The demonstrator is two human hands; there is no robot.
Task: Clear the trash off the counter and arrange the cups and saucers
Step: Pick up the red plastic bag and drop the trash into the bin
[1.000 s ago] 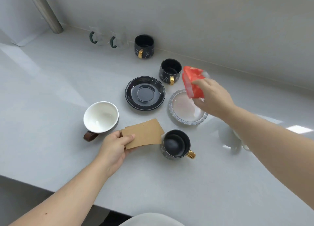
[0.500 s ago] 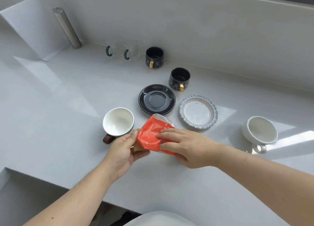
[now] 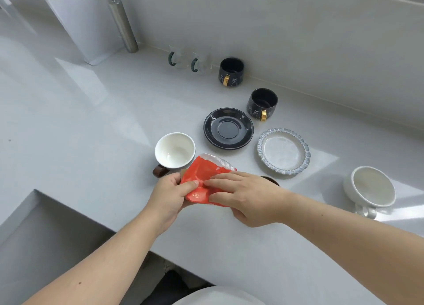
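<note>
A crumpled red wrapper (image 3: pixel 202 178) is held between both hands above the counter's front. My left hand (image 3: pixel 169 194) pinches its left side together with a brown card sleeve, of which only a sliver (image 3: pixel 183 173) shows. My right hand (image 3: pixel 243 197) lies over the wrapper's right side and hides most of a black cup (image 3: pixel 271 180). Behind stand a white cup with a brown handle (image 3: pixel 174 150), a black saucer (image 3: pixel 228 128), a grey-rimmed saucer (image 3: pixel 284 151), two black cups with gold handles (image 3: pixel 262 104) (image 3: pixel 231 72) and a white cup (image 3: pixel 369 187) at the right.
Two clear glass cups with green handles (image 3: pixel 181 58) stand by the back wall. A metal cylinder (image 3: pixel 122 25) and a white board (image 3: pixel 85 27) lean at the back left. The counter (image 3: pixel 91 121) steps down to a lower grey surface (image 3: pixel 41 233) at the front left.
My right hand carried the red wrapper from over the grey-rimmed saucer down to my left hand, which holds the card sleeve. Both hands now grip the trash together. The view shifted left.
</note>
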